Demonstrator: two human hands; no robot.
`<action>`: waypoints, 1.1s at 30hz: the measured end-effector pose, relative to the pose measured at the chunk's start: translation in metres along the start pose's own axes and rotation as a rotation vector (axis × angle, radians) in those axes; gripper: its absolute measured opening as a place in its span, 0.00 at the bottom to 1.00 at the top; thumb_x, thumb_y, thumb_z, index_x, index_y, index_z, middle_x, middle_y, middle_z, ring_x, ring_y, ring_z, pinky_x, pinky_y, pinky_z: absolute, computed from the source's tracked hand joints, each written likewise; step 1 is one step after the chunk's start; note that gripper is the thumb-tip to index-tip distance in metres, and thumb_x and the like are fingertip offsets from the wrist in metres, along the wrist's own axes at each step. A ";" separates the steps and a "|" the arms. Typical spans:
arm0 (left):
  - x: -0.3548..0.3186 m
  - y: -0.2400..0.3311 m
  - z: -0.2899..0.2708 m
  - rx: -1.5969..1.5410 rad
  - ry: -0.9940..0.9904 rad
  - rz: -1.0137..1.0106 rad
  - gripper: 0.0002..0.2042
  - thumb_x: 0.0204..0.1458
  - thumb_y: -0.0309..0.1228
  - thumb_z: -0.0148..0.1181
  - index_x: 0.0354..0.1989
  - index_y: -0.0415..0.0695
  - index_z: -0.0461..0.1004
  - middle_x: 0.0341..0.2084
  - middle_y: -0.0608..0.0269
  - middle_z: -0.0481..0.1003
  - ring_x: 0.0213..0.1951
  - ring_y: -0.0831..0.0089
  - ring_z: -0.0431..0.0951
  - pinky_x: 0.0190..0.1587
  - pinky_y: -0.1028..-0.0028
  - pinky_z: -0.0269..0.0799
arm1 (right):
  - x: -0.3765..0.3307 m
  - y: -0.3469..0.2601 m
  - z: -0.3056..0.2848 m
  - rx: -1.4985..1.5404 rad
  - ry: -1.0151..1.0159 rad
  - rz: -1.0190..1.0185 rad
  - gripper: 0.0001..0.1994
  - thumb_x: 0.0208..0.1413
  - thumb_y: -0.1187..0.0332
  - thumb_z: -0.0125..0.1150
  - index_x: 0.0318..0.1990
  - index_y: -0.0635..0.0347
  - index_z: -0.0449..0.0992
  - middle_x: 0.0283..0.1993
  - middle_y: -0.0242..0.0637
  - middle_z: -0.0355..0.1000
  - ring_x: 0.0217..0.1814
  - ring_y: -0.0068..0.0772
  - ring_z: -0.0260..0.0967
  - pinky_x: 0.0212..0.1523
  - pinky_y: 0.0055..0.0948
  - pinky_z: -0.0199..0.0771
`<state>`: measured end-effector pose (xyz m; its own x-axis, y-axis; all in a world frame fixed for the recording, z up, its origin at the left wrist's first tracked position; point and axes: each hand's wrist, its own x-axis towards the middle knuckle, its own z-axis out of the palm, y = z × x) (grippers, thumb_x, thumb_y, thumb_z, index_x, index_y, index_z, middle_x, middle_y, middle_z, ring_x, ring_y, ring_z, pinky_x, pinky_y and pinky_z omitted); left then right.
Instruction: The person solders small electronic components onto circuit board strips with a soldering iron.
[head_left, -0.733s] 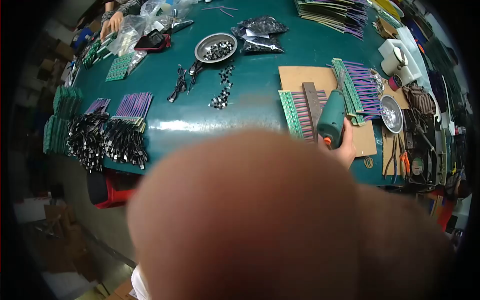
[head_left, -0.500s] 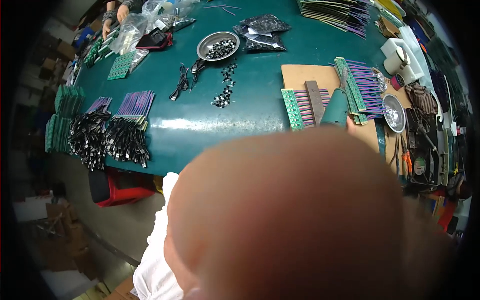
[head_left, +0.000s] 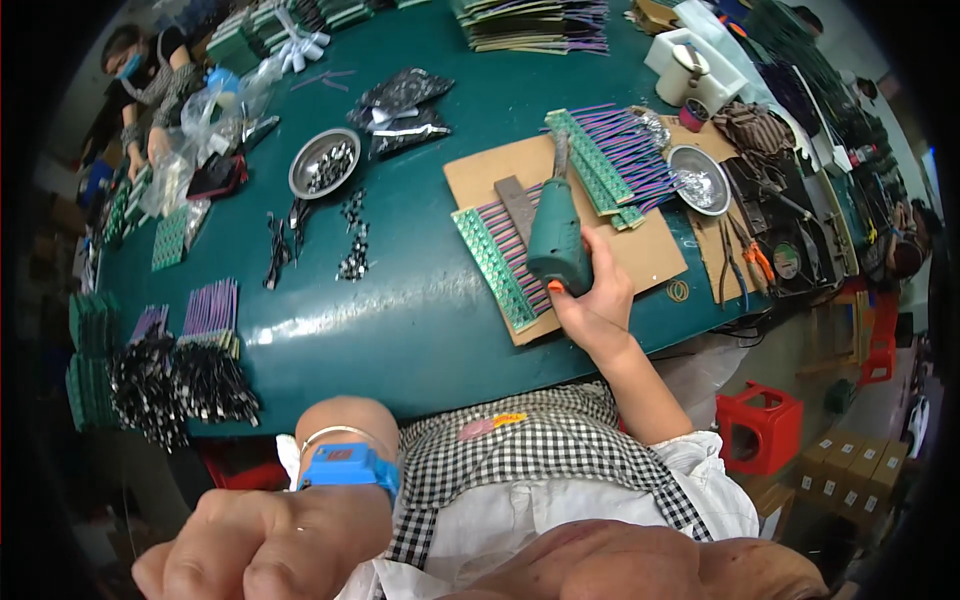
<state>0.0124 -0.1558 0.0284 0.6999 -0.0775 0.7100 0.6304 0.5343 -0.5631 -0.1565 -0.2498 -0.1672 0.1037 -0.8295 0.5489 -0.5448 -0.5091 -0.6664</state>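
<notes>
My right hand (head_left: 598, 295) is wrapped round a green heat gun (head_left: 560, 235), thumb by its orange button. The gun's metal nozzle points away over a sheet of cardboard (head_left: 650, 262). Beside it lies a green circuit-board panel (head_left: 492, 268) with pink and purple wires, and a dark flat bar (head_left: 514, 205) rests across those wires. More wired panels (head_left: 597, 170) lie stacked to the right of the nozzle. My left hand (head_left: 265, 545), with a blue wristband (head_left: 345, 467), is raised close to the camera at lower left. Its fingers are curled; anything inside them is hidden.
A metal bowl of small black parts (head_left: 325, 165) stands left of the cardboard, with loose ones nearby. Another metal bowl (head_left: 699, 180) and orange-handled pliers (head_left: 757, 262) are at right. Wired bundles (head_left: 210, 345) lie at left. A co-worker (head_left: 160, 85) sits far left.
My left hand, which blurred out the lower middle of the view, has moved to the lower left. The view has shifted, bringing my right hand on the heat gun into sight.
</notes>
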 end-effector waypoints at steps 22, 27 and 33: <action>0.017 0.043 -0.026 0.129 0.077 -1.111 0.09 0.52 0.25 0.47 0.21 0.39 0.67 0.37 0.62 0.63 0.35 0.67 0.67 0.29 0.68 0.67 | 0.020 -0.014 -0.085 0.263 0.110 0.125 0.17 0.43 0.85 0.59 0.43 0.67 0.66 0.27 0.29 0.66 0.28 0.19 0.63 0.30 0.19 0.65; 0.017 0.043 -0.034 0.039 0.027 -1.138 0.06 0.51 0.25 0.49 0.24 0.37 0.67 0.37 0.59 0.63 0.33 0.64 0.68 0.24 0.65 0.68 | 0.050 -0.043 -0.129 0.319 0.185 0.177 0.22 0.43 0.85 0.58 0.49 0.68 0.66 0.30 0.29 0.66 0.29 0.17 0.62 0.31 0.17 0.64; 0.012 0.052 -0.064 -0.315 -0.215 -1.237 0.12 0.58 0.38 0.46 0.32 0.41 0.67 0.28 0.48 0.72 0.23 0.59 0.71 0.22 0.59 0.63 | 0.067 -0.074 -0.135 0.515 0.253 0.152 0.23 0.43 0.80 0.59 0.50 0.67 0.64 0.26 0.31 0.65 0.25 0.17 0.61 0.26 0.15 0.62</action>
<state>0.0755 -0.1824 -0.0193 -0.4507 -0.2230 0.8644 0.8884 -0.0172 0.4588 -0.2215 -0.2362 -0.0129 -0.1799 -0.8532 0.4896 -0.0574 -0.4878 -0.8711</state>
